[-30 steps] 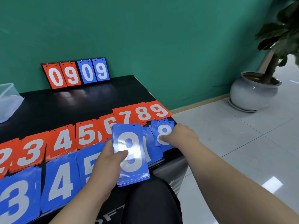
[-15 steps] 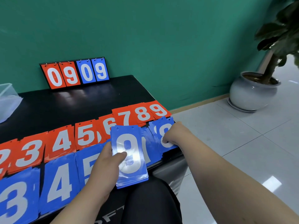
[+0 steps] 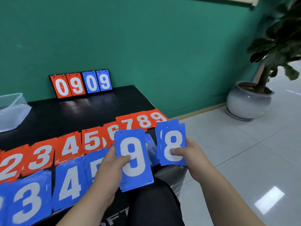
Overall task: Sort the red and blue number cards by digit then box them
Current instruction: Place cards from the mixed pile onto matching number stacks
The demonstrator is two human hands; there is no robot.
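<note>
Lifted off the table [image 3: 68,111] since earlier: blue 8 cards [image 3: 173,144], pinched by right hand [image 3: 193,157], thumb on digit. Left hand [image 3: 107,173] gripped blue 9 stack [image 3: 135,162].

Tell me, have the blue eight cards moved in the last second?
Yes. The right hand has lifted the blue 8 cards off the black table, rightward past its edge.

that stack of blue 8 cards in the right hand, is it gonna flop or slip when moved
Probably stiff: the stack of glossy blue 8 cards stands flat above the right hand without drooping. Likely slippery: the faces shine and the top edges are staggered, so cards may slide apart.
</note>
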